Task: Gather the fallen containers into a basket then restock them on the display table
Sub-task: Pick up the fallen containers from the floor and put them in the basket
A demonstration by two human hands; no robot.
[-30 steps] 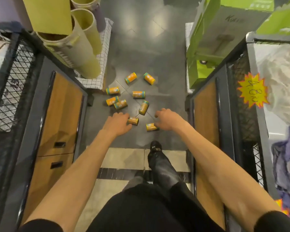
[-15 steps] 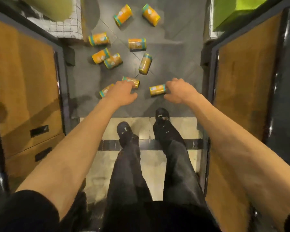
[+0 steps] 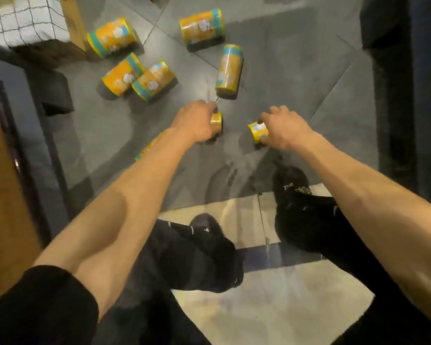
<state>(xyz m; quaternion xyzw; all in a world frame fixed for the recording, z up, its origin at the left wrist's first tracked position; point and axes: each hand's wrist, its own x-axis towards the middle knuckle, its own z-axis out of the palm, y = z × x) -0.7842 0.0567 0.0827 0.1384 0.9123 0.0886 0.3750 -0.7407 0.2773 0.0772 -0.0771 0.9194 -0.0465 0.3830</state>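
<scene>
Fingers (image 3: 208, 107) of left hand (image 3: 197, 123) curled round glossy yellow cylinder (image 3: 217, 120); right hand (image 3: 284, 131) grips second cylinder (image 3: 258, 131)

The cans (image 3: 228, 68) have glossy yellow wrappers. The dark floor tiles (image 3: 296, 78) look matt and scuffed, and the nearer pale tiles (image 3: 271, 307) shine. Smooth wood panel (image 3: 5, 195) at left. Checked cloth (image 3: 23, 18) at far left.
</scene>
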